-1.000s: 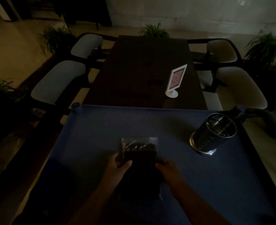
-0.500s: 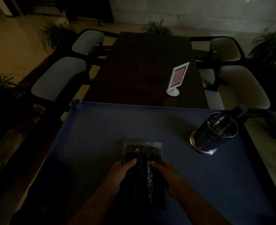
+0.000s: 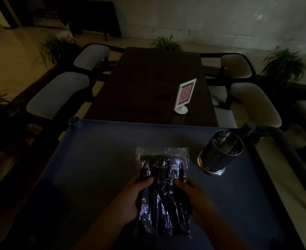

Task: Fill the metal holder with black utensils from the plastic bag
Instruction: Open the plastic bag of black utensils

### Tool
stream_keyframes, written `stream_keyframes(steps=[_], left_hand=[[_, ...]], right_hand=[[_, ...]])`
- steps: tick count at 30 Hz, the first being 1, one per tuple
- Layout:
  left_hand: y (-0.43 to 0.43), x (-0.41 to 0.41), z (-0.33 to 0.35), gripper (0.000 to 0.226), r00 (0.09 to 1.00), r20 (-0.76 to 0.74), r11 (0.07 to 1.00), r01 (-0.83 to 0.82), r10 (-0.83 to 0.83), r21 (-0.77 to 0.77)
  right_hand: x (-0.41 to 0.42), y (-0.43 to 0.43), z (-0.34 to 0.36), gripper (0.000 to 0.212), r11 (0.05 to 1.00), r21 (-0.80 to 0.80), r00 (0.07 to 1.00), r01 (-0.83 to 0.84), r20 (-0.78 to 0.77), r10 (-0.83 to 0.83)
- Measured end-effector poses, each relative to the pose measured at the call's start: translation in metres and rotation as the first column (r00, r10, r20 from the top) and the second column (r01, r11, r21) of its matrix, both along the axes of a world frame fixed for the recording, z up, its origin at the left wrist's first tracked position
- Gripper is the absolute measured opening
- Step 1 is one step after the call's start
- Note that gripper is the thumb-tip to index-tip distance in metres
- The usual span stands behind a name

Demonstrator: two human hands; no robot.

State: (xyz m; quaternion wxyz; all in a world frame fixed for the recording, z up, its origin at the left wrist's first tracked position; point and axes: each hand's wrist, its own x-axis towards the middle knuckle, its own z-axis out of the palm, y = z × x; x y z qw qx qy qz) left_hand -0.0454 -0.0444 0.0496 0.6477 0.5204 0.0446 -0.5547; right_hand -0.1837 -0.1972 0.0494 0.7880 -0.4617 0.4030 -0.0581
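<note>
You now have the plastic bag (image 3: 162,192) pulled closer to you and raised a little off the blue counter (image 3: 98,159) than it was a second ago, when it lay flatter and farther out. Its clear, crinkled far end now shows as empty film beyond the dark bundle. That reads as you getting ready to open it, so the task is only beginning.

Your left hand (image 3: 130,199) wraps the bag's left edge, thumb over the top, in a closed grip on the bag. Your right hand (image 3: 193,197) does the same on the bag's right edge, fingers curled onto the film. Both grips are on the bag itself, not on any single utensil.

Inside the bag, the black utensils (image 3: 159,177) lie packed lengthwise as one dark bundle; in this dim light you cannot tell forks from spoons, nor whether the bag's far end is sealed or open.

The metal holder (image 3: 220,154) stands to the right of the bag and a little beyond it, near but apart, on a shiny base. It looks slightly tilted in this wide view. Its open mouth shows only bright metal inside, so it appears empty; nothing black pokes out.

Well beyond the bag, a white sign stand (image 3: 184,96) sits on the dark table (image 3: 148,73).
</note>
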Motion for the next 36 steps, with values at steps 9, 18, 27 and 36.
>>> stream_keyframes(steps=[9,18,27,36], left_hand=[[-0.014,-0.019,0.021,0.069,0.929,0.358,0.994,0.070,-0.095,0.083],[-0.012,-0.024,0.027,0.051,0.933,0.359,0.999,-0.026,0.015,0.027],[-0.021,-0.029,0.037,0.036,0.895,0.446,0.995,-0.033,-0.013,0.094],[-0.001,-0.044,0.049,0.052,0.670,0.735,0.986,-0.025,-0.104,0.163]], right_hand=[[-0.017,-0.007,0.028,0.020,0.994,-0.114,0.998,-0.004,0.064,0.011],[-0.001,-0.031,0.057,0.053,0.685,-0.712,0.988,-0.154,-0.122,0.095],[0.039,0.015,0.101,0.058,-0.152,-0.943,0.924,-0.296,-0.323,0.207],[0.071,0.055,0.098,0.069,-0.241,-0.908,0.913,-0.342,-0.382,0.143]])
